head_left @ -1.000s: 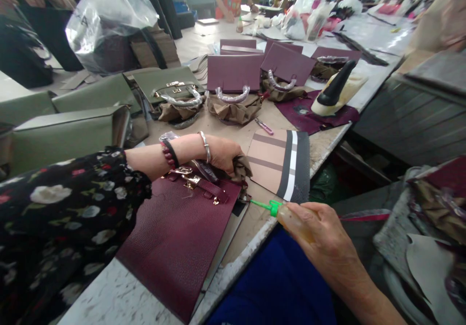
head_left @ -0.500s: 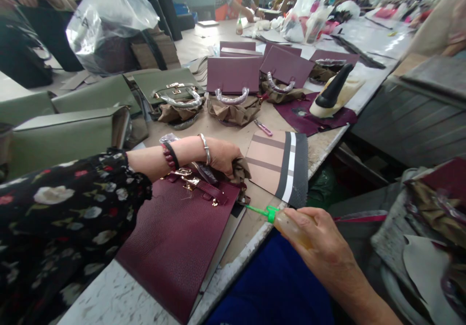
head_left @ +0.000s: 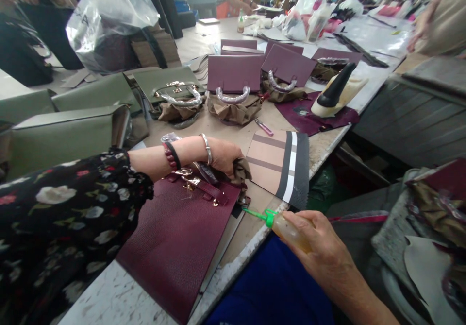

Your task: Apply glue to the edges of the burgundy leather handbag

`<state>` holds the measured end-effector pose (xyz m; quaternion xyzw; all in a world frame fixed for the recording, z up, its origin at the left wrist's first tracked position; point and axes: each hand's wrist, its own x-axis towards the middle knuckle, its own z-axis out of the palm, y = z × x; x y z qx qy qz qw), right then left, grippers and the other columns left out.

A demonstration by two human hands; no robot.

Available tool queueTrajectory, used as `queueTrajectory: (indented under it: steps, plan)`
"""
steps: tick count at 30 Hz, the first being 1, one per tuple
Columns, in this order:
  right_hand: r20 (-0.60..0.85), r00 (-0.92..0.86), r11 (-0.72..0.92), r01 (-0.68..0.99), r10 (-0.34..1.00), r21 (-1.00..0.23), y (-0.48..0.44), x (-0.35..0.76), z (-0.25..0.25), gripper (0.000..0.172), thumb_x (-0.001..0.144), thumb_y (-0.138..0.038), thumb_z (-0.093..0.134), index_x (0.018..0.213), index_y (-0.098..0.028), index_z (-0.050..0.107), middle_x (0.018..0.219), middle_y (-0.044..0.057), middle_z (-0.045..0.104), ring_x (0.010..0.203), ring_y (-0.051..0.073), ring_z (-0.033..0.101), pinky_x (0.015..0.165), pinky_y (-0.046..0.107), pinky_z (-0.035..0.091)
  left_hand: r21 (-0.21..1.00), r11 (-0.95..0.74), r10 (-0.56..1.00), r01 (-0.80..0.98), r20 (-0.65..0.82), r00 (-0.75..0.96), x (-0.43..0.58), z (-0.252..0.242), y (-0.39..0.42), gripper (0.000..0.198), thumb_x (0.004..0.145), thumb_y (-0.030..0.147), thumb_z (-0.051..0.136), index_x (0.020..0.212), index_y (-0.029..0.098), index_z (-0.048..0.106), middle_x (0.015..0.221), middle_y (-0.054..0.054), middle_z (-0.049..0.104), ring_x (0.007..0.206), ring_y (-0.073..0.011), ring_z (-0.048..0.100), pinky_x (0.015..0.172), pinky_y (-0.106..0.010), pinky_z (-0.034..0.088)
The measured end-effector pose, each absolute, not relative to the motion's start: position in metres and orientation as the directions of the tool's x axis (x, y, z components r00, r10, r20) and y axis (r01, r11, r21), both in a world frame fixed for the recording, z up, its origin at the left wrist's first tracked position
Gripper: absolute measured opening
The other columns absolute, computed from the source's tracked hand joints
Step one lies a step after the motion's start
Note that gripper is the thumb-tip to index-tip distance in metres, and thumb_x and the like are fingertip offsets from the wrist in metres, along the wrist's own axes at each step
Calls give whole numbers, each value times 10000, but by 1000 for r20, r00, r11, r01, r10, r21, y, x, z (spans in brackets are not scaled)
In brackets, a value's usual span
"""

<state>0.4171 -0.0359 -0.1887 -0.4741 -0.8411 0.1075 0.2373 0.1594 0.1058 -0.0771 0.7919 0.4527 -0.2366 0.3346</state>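
A burgundy leather handbag [head_left: 178,237] with gold hardware lies flat at the front of the bench. At its far end my left hand [head_left: 225,157] is closed on the bunched brown lining [head_left: 241,169]. My right hand [head_left: 313,235] wraps round a squeeze bottle [head_left: 289,230] of amber liquid, held almost level past the bench edge. Its thin green nozzle points left, with the tip at the bag's open side by the lining. Whether the tip touches the bag, I cannot tell. A plaid panel [head_left: 269,162] with dark and white stripes lies just beyond the bottle.
Mauve bags [head_left: 233,74] and green bags [head_left: 167,84] with wrapped handles stand farther back. A pink cutter [head_left: 264,127] lies behind the plaid panel. At the right, a black-tipped cream container [head_left: 329,96] rests on purple leather [head_left: 291,113]. Other people work in the background.
The bottle in my right hand has shifted slightly left and down, its nozzle tip closer to the bag's side. My left hand keeps its hold on the lining.
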Motion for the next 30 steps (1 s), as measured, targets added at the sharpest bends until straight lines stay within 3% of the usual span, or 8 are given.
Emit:
queueTrajectory:
  steps: [6,12,18,23,30]
  plan:
    - [339,-402,514,772,851,-374,-34,418,-188,290,901,-307,522,1174,-216,550,1012,92,518,900,230,548,795,393,519,339,-354,550,871,-678,487,158,-79,106,417,730,114,664,1130,231,633,970,41,704,840,-96,611,707,-144,409]
    - [274,-528,594,685,804,-422,-43,415,-186,287,907,-261,508,1193,-247,534,1015,83,512,899,206,565,742,323,537,332,-352,556,875,-678,481,159,-79,106,420,726,111,671,1128,230,635,964,36,708,854,-110,614,707,-158,416]
    - [315,-435,534,745,843,-400,-36,419,-191,310,899,-300,529,1197,-215,529,1035,99,503,921,237,549,784,396,525,323,-358,564,876,-673,478,159,-78,106,431,721,107,673,1128,244,635,970,49,706,876,-115,613,711,-157,414]
    - [243,-543,587,658,804,-471,-42,417,-190,317,894,-265,539,1210,-255,514,1033,81,504,907,207,559,744,333,536,317,-353,564,880,-679,470,160,-78,106,422,723,125,679,1127,237,636,961,40,706,836,-103,612,691,-153,407]
    - [266,-440,514,728,858,-454,-34,419,-194,343,877,-298,555,1214,-238,529,1041,89,516,943,225,555,842,389,515,335,-348,553,876,-681,480,160,-77,104,450,732,104,669,1159,234,614,986,39,703,855,-95,612,713,-145,409]
